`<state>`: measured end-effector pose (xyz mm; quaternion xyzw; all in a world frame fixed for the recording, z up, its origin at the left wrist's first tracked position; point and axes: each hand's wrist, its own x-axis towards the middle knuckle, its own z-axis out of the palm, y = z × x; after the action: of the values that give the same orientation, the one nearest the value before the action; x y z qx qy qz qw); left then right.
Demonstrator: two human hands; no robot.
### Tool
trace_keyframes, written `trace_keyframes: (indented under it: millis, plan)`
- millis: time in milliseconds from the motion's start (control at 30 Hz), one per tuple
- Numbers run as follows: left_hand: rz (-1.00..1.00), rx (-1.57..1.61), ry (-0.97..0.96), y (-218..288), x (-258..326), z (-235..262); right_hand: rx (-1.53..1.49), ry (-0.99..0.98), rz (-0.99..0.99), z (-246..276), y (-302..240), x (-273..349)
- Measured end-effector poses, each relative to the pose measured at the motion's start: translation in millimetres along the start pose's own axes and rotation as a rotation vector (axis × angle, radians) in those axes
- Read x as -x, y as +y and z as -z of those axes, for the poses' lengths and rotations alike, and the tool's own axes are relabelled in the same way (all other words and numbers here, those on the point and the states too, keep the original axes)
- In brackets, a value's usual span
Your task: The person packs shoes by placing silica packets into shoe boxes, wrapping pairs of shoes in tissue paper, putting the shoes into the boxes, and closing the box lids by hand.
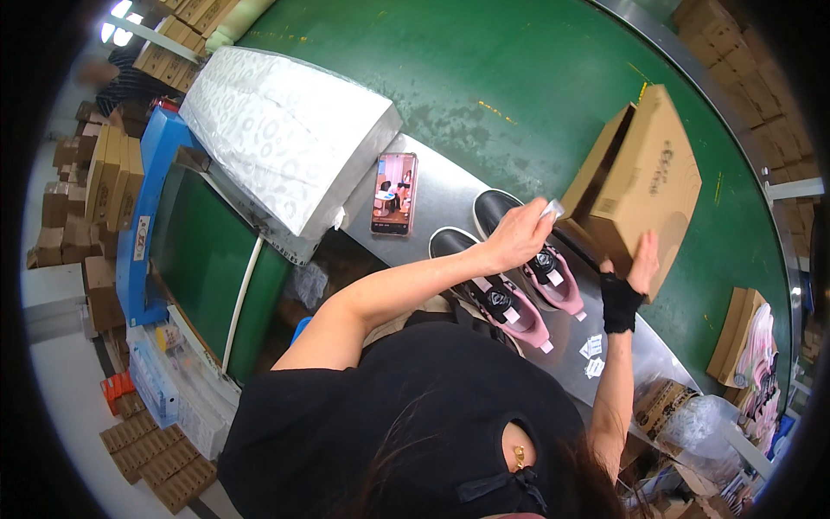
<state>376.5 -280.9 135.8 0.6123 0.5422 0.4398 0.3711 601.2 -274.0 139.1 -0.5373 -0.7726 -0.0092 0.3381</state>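
Note:
My left hand is closed, pinching a small white packet between the fingertips beside the box. A black fingerless glove covers part of my right hand, which grips the near end of a brown cardboard shoebox. The box's lid is partly raised, with a dark gap along its left side; its inside is hidden. Under my left forearm and hand lies a pair of black shoes with pink linings, a near shoe and a far shoe. More small white packets lie on the metal surface.
A phone lies on the metal ledge, left of the shoes. A large stack wrapped in patterned white paper stands farther left. The green conveyor belt runs behind. An open box with pink-and-white items sits at right.

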Motion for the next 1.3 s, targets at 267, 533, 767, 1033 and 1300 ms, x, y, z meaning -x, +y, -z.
trace_keyframes:
  millis: [267,533,767,1033,1300]
  plan:
    - [-0.444,-0.384,0.114,-11.4,-41.3,-15.4,-1.152,0.716,-0.787,87.3,10.3,13.1]
    - [-0.609,-0.479,0.087,-31.3,-34.9,1.4,-0.088,0.288,-0.938,24.4,96.6,182.3]
    - [-0.425,-0.416,0.250,-50.2,-4.5,69.0,0.344,-0.061,-0.874,8.0,39.1,175.3]
    - [-0.081,-0.752,0.729,-126.6,31.6,274.8,0.240,-0.017,-0.790,6.3,52.4,188.1]
    - [0.531,-0.968,0.405,-143.2,64.3,334.2,0.295,0.144,-0.619,-5.5,63.1,186.2]
